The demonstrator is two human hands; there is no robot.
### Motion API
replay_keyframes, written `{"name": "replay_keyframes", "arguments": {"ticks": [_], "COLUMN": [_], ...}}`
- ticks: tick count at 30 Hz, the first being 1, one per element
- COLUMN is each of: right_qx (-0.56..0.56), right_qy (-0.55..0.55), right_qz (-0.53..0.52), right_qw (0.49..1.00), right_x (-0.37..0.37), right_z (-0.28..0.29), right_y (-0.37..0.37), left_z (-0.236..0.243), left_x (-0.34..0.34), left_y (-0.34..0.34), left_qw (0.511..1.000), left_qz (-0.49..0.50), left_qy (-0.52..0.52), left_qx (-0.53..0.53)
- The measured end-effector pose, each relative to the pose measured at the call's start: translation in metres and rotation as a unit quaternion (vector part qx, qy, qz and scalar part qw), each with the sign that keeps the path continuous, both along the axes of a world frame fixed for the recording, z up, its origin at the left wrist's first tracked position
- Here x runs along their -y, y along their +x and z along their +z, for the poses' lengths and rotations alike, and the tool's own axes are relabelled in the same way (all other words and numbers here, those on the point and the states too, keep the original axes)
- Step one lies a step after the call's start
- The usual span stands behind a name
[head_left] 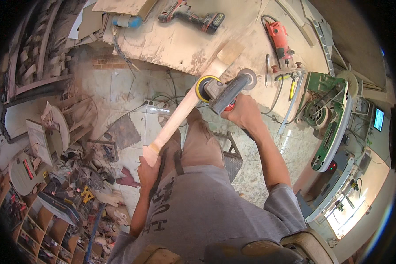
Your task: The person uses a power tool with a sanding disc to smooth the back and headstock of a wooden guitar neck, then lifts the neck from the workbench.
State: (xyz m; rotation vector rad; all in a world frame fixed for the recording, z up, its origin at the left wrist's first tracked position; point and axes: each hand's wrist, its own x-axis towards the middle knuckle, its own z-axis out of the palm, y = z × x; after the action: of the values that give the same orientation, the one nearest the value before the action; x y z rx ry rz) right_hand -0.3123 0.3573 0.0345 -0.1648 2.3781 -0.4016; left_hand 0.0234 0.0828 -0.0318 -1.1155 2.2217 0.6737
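My left hand [148, 172] is closed around the near end of a long, pale wooden piece [178, 119]. The wood slants up and away, its far end resting at the edge of a dusty workbench [163, 48]. My right hand [243, 114] grips a dark power sander [229, 94]. Its yellow-rimmed round pad [202, 89] lies against the wood about midway along, though the contact itself is hidden. A round grey disc [250, 78] shows at the sander's far side; I cannot tell whether it belongs to the tool.
On the bench lie a cordless drill [191, 16], a red corded router [277, 37] and yellow-handled pliers [292, 89]. A green machine [323, 119] with a belt wheel stands at right. Cables [171, 86] cross the tiled floor. Clutter and shelving [44, 224] fill the lower left.
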Motion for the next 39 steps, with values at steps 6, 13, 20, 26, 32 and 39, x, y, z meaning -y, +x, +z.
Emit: {"name": "replay_keyframes", "arguments": {"ticks": [6, 13, 20, 26, 32, 39], "right_qx": [-0.036, -0.062, -0.053, -0.071, -0.059, -0.092], "right_qy": [-0.002, -0.032, -0.031, -0.051, -0.059, -0.134], "right_qz": [-0.029, -0.077, -0.051, -0.057, -0.068, -0.063], "right_qw": [0.999, 0.995, 0.997, 0.995, 0.994, 0.985], "right_x": [-0.001, -0.004, -0.005, -0.012, -0.02, -0.029], "right_z": [-0.003, -0.008, -0.013, -0.021, -0.017, -0.03], "right_y": [0.0, -0.002, -0.001, 0.008, 0.011, 0.02], "left_z": [-0.001, 0.0, -0.002, 0.002, 0.004, 0.002], "left_x": [-0.004, -0.005, -0.005, -0.005, -0.002, 0.01], "left_y": [0.003, 0.004, 0.003, 0.0, -0.003, -0.003], "left_qw": [0.998, 0.997, 0.999, 1.0, 0.999, 0.994], "left_qz": [-0.009, -0.02, -0.011, -0.002, -0.001, 0.023], "left_qy": [-0.033, -0.047, -0.034, -0.005, 0.031, 0.101], "left_qx": [-0.055, -0.06, -0.031, -0.026, -0.035, -0.03]}}
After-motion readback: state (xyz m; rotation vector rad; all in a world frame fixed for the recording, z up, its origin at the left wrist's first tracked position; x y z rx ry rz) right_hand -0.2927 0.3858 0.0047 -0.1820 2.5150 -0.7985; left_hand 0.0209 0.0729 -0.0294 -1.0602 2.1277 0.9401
